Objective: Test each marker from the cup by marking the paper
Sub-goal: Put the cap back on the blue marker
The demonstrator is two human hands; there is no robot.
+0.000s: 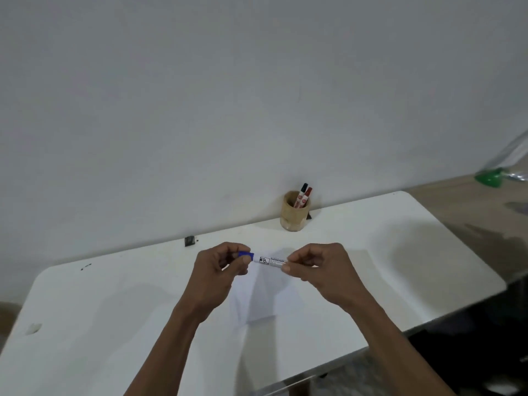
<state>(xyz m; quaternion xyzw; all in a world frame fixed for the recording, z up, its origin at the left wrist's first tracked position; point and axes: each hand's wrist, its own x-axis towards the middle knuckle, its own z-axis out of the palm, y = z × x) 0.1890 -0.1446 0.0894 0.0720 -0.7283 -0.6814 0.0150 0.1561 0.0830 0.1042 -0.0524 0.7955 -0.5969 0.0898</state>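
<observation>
I hold a white marker with a blue cap [264, 259] level above the table, between both hands. My left hand [221, 268] pinches the blue cap end. My right hand [320, 267] pinches the white barrel's other end. A sheet of white paper [263, 298] lies on the table right under the hands. A tan wooden cup [294, 213] stands at the table's far edge by the wall. Two markers lean in it, one with a dark cap [303, 189] and one with a red cap [308, 192].
The white table [100, 324] has rounded corners and a front edge at the lower right. A small black object [189, 240] sits at the far edge left of the cup. A green thing [490, 177] lies on the floor at far right.
</observation>
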